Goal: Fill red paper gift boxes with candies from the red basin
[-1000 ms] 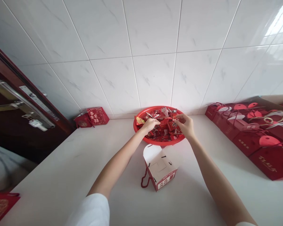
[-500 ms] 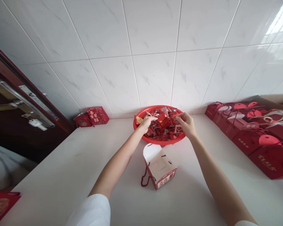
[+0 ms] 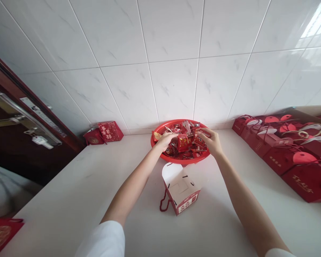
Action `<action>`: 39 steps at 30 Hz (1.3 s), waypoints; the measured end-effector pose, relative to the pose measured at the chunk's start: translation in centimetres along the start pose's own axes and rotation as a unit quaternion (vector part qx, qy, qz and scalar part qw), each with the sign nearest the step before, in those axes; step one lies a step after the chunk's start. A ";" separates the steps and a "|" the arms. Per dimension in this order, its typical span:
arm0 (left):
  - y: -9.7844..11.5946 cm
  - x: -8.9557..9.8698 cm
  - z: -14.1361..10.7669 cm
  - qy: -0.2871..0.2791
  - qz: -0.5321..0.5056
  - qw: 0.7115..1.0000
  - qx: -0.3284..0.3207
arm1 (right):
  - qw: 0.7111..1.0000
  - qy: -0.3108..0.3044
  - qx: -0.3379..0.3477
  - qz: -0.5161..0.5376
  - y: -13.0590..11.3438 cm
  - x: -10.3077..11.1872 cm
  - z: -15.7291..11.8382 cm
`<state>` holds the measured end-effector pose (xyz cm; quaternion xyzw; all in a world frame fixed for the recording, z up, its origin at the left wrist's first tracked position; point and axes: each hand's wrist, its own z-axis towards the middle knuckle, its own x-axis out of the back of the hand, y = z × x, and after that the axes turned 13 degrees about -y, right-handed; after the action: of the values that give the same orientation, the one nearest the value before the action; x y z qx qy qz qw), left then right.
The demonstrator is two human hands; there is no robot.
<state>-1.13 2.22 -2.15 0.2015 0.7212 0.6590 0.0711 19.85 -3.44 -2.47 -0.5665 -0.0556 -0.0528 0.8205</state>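
A red plastic basket (image 3: 160,157) full of small wrapped candies stands against the tiled wall. Over its left side, my left hand (image 3: 166,140) is closed, fingertips pinching a shiny red candy packet (image 3: 184,143) with gold print. My right hand (image 3: 211,142) reaches over the basket's right side, thumb and fingers pressed together among the candies; what they hold is too small to name. In front of the basket sits an open red and white gift box (image 3: 186,205), its pale inside showing, lid flap up, and a dark red cord handle (image 3: 164,203) at its left.
Rows of closed red gift boxes (image 3: 278,157) line the right of the white table (image 3: 96,200). Two small red boxes (image 3: 110,131) stand by the wall at left. Another red box (image 3: 2,233) lies at the lower left corner. A dark door (image 3: 13,150) with keys borders the left.
The red candy packet has shifted slightly down and toward my left hand. My right fingertips have moved slightly left over the candies. The open gift box stays put.
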 end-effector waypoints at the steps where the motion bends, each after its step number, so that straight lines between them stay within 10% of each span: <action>1: 0.0 0.0 -0.1 -0.007 0.012 1.000 0.002 | 1.000 0.008 -0.009 0.002 0.0 0.0 0.0; 11: 1.2 -1.3 -1.8 0.009 0.192 0.977 -0.091 | 0.991 0.052 -0.079 0.091 0.2 0.1 0.2; 15: 2.0 -2.0 -2.5 -0.162 0.371 0.890 -0.208 | 0.996 0.023 -0.040 0.082 0.1 0.0 0.1; 19: 2.2 -3.0 -2.6 -0.283 0.503 0.807 -0.128 | 0.998 -0.001 -0.013 0.069 -0.1 0.0 0.0; 30: 2.6 -4.8 -2.3 -0.278 0.594 0.750 -0.081 | 0.999 0.010 -0.008 0.047 0.5 0.1 0.0; 39: 2.3 -5.5 -1.9 -0.324 0.561 0.760 -0.057 | 1.000 0.019 -0.007 0.012 1.2 0.2 0.2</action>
<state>3.59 -1.53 -0.53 0.7667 0.3746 0.5166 -0.0705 20.16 -2.89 -3.46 -0.5718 -0.0328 -0.0542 0.8179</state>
